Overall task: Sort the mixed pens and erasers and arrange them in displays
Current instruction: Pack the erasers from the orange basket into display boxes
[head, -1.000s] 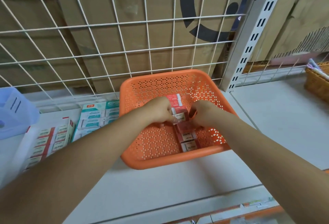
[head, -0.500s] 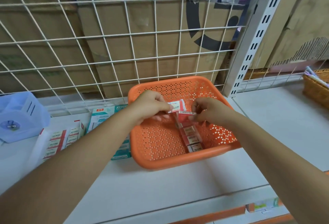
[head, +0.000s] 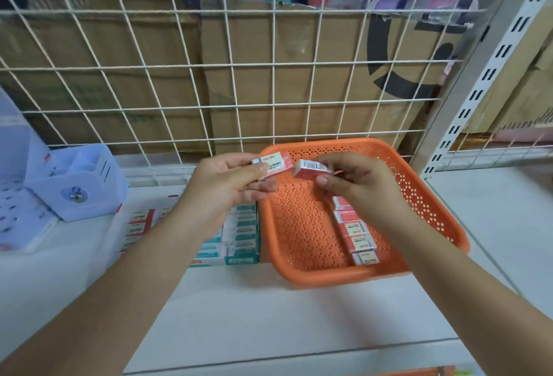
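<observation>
Red eraser row (head: 359,238) partly hidden behind right hand (head: 353,184); perhaps five.

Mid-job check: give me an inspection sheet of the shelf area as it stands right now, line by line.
Surface: white shelf, carrying the basket and boxes.
Job's things: orange basket with a row of erasers in its right half; eraser and second eraser held above its far part.
Clutter: teal boxes and red-and-white boxes left of the basket; pale blue organiser further left.
Grippers: left hand pinches the eraser; right hand pinches the second eraser.
Cables: nothing seen.
Surroundings: white wire grid backed by cardboard; slotted post at right.
</observation>
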